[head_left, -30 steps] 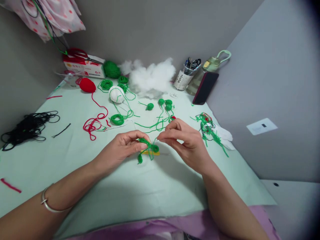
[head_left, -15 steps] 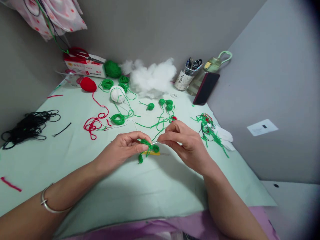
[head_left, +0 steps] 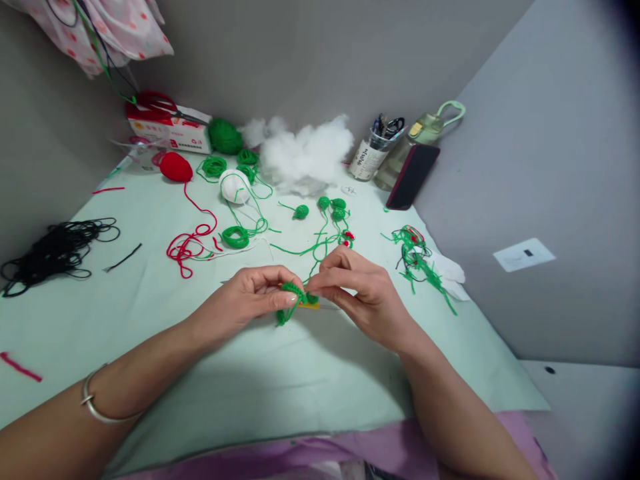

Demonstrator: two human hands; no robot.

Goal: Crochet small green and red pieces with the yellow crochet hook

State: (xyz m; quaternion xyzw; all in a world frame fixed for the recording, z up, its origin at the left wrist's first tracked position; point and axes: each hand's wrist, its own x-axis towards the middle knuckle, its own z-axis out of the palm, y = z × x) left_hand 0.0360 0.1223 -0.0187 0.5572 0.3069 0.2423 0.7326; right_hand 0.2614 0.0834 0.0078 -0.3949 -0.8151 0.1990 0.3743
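Observation:
My left hand (head_left: 247, 299) pinches a small green crocheted piece (head_left: 291, 298) between thumb and fingers, just above the pale green table cloth (head_left: 280, 373). My right hand (head_left: 363, 290) is closed in a pinch against the right side of that same piece; what its fingertips hold is too small to make out. A green yarn strand (head_left: 316, 252) runs from the piece up toward several small green crocheted balls (head_left: 334, 209). Under the hands lies a yellow-handled hook (head_left: 316, 306), mostly hidden.
Behind the hands lie red yarn (head_left: 186, 248), a green yarn coil (head_left: 235, 237), a white ball (head_left: 235, 187), white stuffing (head_left: 306, 155), a jar of tools (head_left: 371, 151), a bottle (head_left: 407, 143) and a dark phone (head_left: 411, 176). Black cord (head_left: 53, 252) lies far left, green scraps (head_left: 417, 257) right.
My right hand has moved left and closed the gap to my left hand; its fingertips now meet the green piece. The piece hangs less loosely than before.

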